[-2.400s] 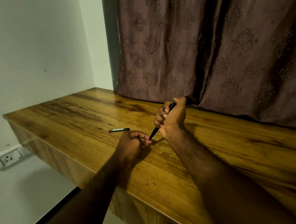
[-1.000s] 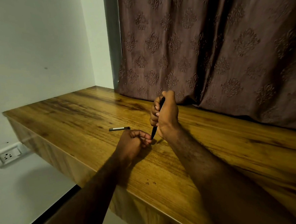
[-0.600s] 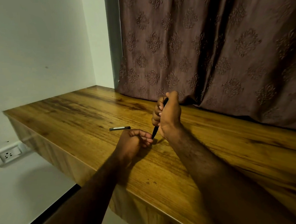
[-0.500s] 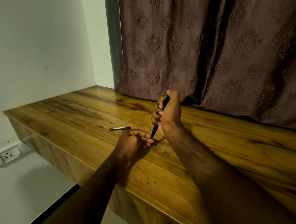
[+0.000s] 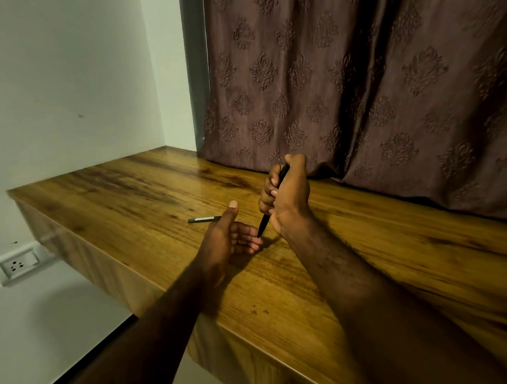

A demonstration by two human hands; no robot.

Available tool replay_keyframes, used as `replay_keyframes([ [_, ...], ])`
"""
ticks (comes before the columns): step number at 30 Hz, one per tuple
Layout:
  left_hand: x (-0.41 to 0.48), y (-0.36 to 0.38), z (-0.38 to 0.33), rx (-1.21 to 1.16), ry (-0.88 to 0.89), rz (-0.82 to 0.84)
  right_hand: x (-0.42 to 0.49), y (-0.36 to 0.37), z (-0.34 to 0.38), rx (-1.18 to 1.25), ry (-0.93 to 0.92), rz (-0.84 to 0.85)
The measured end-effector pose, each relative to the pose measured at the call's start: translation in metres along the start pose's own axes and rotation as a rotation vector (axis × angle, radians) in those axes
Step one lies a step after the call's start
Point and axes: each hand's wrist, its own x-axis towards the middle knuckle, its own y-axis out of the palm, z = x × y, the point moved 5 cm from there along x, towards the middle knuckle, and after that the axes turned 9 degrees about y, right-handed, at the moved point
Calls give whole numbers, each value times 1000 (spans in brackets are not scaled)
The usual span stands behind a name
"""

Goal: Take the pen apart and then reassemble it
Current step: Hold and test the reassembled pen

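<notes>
Your right hand (image 5: 288, 198) is curled round the black pen (image 5: 263, 222), held steep with its tip down over the wooden desk (image 5: 371, 258), right at the fingertips of your left hand (image 5: 225, 238), which rests slack on the desk, thumb up, holding nothing. A loose part (image 5: 204, 219) lies on the desk beyond that thumb. A brown curtain (image 5: 358, 79) hangs behind the desk; a white wall (image 5: 58, 85) and a socket (image 5: 16, 265) stand at its left.

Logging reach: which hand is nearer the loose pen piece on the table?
Left. The left hand is beside the right end of the loose pen piece; the right hand, gripping the pen body, is farther right.
</notes>
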Motion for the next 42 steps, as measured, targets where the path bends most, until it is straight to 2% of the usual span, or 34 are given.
replay_keyframes([
  [42, 1, -1, -1, 63, 50, 8, -2, 2, -1, -53, -22, -24],
])
